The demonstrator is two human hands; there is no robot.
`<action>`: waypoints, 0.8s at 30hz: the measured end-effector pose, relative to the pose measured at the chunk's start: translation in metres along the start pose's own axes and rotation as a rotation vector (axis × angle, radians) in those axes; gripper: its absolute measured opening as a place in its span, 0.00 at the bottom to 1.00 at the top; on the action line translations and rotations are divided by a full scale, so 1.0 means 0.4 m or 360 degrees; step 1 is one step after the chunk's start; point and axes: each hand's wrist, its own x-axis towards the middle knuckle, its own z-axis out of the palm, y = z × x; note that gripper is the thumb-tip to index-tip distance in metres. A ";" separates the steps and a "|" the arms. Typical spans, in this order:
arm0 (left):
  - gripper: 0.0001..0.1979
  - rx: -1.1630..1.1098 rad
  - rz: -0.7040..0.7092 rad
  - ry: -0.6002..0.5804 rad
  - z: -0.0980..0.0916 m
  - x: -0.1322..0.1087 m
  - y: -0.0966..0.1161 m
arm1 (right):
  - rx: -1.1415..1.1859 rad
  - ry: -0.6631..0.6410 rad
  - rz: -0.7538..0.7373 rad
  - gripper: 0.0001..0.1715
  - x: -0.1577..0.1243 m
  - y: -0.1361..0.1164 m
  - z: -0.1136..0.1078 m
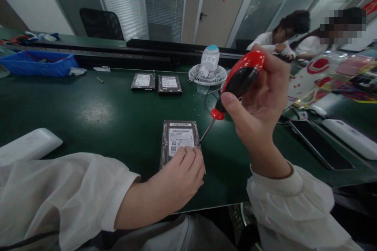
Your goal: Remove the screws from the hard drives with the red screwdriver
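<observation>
A hard drive (180, 133) with a white printed label lies flat on the green table near the front edge. My left hand (182, 176) rests across its lower right part with bent fingers close together, pressing on the drive and covering that corner. In my right hand (259, 102) is a red and black screwdriver (240, 80), held tilted with its shaft slanting down to the left. Its tip meets the right edge of the drive, just beside my left fingertips. Whether a screw sits under the tip is too small to tell.
Two more hard drives, a left one (143, 81) and a right one (170, 84), lie further back. Beside them stands a white fan (209, 66). A blue bin (41, 64) is at the far left, a phone (319, 143) at right. Tiny screws lie scattered mid-table. Two people sit beyond.
</observation>
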 end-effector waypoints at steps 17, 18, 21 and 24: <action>0.22 0.0016 -0.0009 0.0007 -0.006 0.000 0.000 | 0.0029 0.0003 0.0076 0.35 0.006 -0.001 0.000; 0.22 0.0014 -0.0007 0.0005 -0.005 0.000 0.000 | 0.0119 -0.0053 0.0119 0.33 0.004 0.002 0.000; 0.22 0.0011 -0.0006 0.0001 -0.001 -0.002 0.001 | 0.0257 -0.0062 0.0133 0.29 0.001 0.003 0.005; 0.22 0.0011 -0.0002 0.0004 0.001 -0.002 0.001 | 0.0074 0.0122 0.0029 0.32 0.006 -0.003 0.007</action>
